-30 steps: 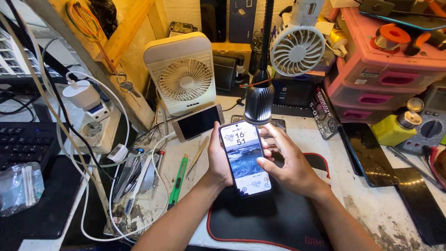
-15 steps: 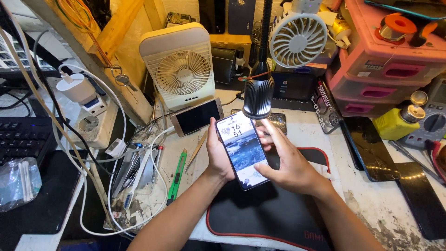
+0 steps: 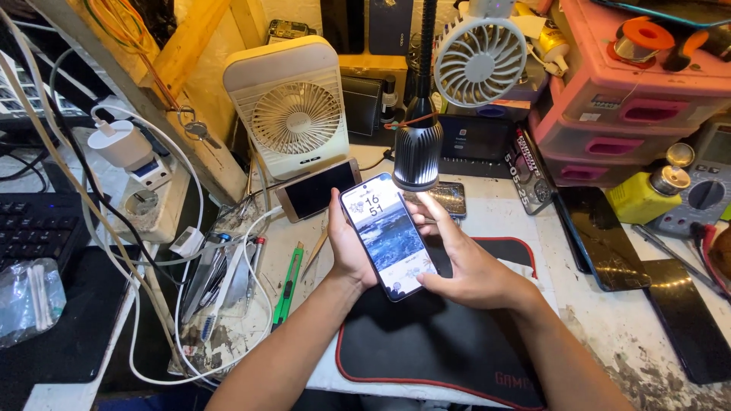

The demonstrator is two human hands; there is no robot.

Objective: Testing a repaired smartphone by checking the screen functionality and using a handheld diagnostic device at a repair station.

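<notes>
My left hand (image 3: 347, 242) grips a smartphone (image 3: 387, 234) from its left edge, holding it above a black mat (image 3: 426, 342) with a red border. The phone's screen is lit and shows a clock over a landscape picture. My right hand (image 3: 466, 260) holds the phone's right side, with the thumb near the lower right of the screen and the fingers reaching up behind it. A black gooseneck lamp head (image 3: 417, 156) hangs just above the phone's top edge.
A white box fan (image 3: 293, 110) stands behind, with another phone (image 3: 318, 189) leaning at its base. A round fan (image 3: 480, 61), pink drawers (image 3: 632, 99), a yellow bottle (image 3: 643, 196), dark glass panels (image 3: 590, 236), a green cutter (image 3: 288, 283), white cables (image 3: 190, 228) and a keyboard (image 3: 34, 228) surround the mat.
Both hands and the phone stay together with the screen lit; the view has shifted slightly, so the hands sit a little lower and nearer the lamp head.
</notes>
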